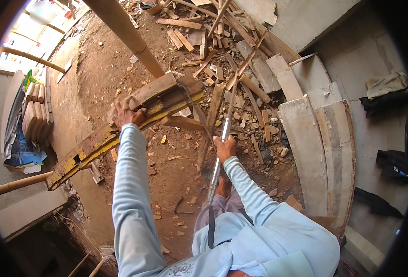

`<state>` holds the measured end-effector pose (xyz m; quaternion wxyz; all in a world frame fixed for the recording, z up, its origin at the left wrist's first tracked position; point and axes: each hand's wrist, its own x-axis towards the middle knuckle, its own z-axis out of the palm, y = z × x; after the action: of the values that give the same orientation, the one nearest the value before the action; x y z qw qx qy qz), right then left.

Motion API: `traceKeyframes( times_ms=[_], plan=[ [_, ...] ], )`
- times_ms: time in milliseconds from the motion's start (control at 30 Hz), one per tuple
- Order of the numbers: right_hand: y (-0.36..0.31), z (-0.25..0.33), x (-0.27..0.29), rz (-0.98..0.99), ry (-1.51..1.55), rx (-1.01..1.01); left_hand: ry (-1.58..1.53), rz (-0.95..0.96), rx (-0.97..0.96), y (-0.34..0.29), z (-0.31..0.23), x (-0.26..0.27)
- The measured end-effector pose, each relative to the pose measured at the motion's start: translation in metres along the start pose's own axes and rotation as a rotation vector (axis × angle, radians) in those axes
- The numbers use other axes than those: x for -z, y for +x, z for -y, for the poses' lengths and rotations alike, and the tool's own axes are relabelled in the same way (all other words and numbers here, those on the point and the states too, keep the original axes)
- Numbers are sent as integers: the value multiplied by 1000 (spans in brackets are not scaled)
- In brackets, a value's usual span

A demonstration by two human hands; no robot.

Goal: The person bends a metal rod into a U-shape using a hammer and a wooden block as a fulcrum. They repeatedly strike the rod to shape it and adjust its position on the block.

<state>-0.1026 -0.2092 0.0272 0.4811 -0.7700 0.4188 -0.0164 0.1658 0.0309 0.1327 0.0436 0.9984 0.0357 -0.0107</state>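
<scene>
My left hand point(124, 113) is closed over the near end of a short wooden board point(155, 89), fingers bent down around it. That board lies on a long, worn yellow-and-brown beam point(91, 147), which slants up from lower left to the centre. In my right hand point(226, 147) is a long silver metal tube point(215, 180), gripped partway along. A black end piece hangs at its lower end near my lap. A thin dark curved strip point(198, 113) runs from the board's far end toward my right hand; whether it joins the tube I cannot tell.
Broken wood offcuts point(204, 39) and rubble cover the dirt floor point(107, 60) ahead. A bamboo pole point(125, 34) stands by the beam's far end. Grey slabs point(305, 147) lie at right, with dark cloths point(377, 203) beyond. Stacked tiles point(35, 115) sit at left.
</scene>
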Motion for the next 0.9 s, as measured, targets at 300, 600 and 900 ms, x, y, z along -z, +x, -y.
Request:
traceKeyframes(
  times_ms=[300, 600, 900],
  plan=[
    [-93, 67, 31, 140, 594, 8, -278, 42, -256, 10, 19, -16],
    [-162, 84, -42, 515, 806, -194, -273, 72, -128, 7, 4, -12],
    [-178, 116, -140, 292, 826, -405, -214, 204, -88, 13, -3, -5]
  ],
)
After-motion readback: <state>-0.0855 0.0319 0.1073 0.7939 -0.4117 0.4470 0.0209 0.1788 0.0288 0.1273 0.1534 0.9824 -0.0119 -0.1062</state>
